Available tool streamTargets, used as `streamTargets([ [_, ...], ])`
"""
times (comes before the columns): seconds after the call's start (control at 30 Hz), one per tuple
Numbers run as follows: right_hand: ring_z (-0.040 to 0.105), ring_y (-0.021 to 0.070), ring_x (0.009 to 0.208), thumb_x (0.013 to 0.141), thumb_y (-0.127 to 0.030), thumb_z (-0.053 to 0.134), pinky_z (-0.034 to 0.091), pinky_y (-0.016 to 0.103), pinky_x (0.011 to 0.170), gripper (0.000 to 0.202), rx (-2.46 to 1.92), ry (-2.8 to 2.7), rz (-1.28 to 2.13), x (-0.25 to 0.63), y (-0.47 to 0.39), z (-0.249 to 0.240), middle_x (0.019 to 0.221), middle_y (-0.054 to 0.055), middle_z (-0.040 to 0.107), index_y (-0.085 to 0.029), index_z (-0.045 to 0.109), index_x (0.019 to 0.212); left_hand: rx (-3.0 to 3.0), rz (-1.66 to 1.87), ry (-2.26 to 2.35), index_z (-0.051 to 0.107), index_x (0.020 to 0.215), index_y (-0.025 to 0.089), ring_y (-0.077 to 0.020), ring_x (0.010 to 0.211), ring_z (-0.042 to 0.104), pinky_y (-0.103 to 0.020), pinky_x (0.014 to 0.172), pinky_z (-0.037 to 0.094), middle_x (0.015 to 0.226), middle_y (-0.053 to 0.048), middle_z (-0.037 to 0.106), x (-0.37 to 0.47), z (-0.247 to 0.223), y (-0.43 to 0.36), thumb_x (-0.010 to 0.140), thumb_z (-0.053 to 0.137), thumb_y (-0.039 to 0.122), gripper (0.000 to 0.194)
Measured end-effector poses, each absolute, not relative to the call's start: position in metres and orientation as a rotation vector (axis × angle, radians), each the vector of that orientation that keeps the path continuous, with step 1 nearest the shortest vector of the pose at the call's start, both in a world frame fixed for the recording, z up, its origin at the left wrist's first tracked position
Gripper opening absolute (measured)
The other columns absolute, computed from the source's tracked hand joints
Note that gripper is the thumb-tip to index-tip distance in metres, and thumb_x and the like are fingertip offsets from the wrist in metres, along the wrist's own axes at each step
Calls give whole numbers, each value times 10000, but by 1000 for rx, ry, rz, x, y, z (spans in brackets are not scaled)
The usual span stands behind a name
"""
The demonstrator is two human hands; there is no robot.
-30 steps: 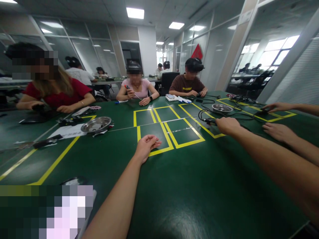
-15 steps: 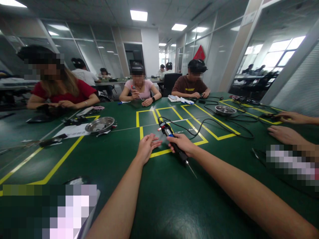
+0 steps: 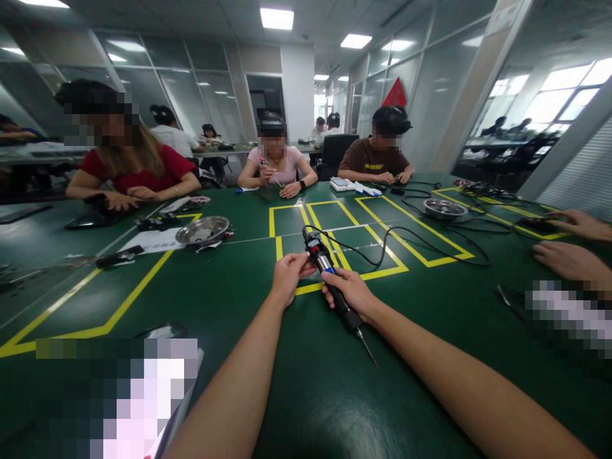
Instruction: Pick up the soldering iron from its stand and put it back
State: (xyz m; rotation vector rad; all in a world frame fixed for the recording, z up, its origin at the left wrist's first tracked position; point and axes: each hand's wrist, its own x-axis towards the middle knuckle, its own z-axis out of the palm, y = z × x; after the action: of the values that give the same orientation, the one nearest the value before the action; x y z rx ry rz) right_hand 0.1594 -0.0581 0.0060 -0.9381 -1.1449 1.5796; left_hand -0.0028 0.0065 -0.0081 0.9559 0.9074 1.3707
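My right hand (image 3: 351, 293) is wrapped round the middle of a corded electric screwdriver (image 3: 338, 294), black with a silver and blue band. The long thin bit points down and toward me, over the bare green table. At the far end, near the red switch and the cable, my left hand (image 3: 291, 275) pinches the side of the tool between thumb and fingers. Its fingertips are partly hidden, so the exact contact is hard to see. A black cable (image 3: 382, 252) leaves that end and loops off to the right.
Yellow tape outlines (image 3: 382, 274) mark the green table (image 3: 310, 382). Steel bowls stand left (image 3: 203, 231) and right (image 3: 445, 209), the left one beside a paper sheet (image 3: 148, 238). Co-workers sit across the table; another person's hands (image 3: 568, 258) rest at the right edge.
My left hand has moved from open beside the screwdriver to its far end, closing its fingers there. The right hand keeps its grip. The view has shifted slightly left.
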Motion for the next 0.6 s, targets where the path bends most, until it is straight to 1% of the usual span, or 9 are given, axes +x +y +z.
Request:
streamTargets([
  [0.23,543,94,477,786,-413,696,478,210,421,321,-874,-1121,1631,162,-60,7,698,23,633,-150,578,928,873,1303,814,589,820,104,-211,734,704,-397,774,578,809,-130,711,-6,-5,6,773,701,276,211],
  [0.33,542,98,484,773,-421,708,485,220,426,339,-874,-1100,1641,162,-59,5,719,30,638,-152,580,935,810,1312,771,591,834,96,-211,746,706,-412,811,568,823,-142,715,-8,-2,4,789,684,246,182],
  [0.6,534,99,486,791,-409,702,480,227,419,345,-847,-1093,1650,165,-56,1,718,31,631,-138,576,962,770,1251,633,598,885,70,-257,916,697,-458,928,518,958,-187,713,-13,-4,4,806,667,179,151],
])
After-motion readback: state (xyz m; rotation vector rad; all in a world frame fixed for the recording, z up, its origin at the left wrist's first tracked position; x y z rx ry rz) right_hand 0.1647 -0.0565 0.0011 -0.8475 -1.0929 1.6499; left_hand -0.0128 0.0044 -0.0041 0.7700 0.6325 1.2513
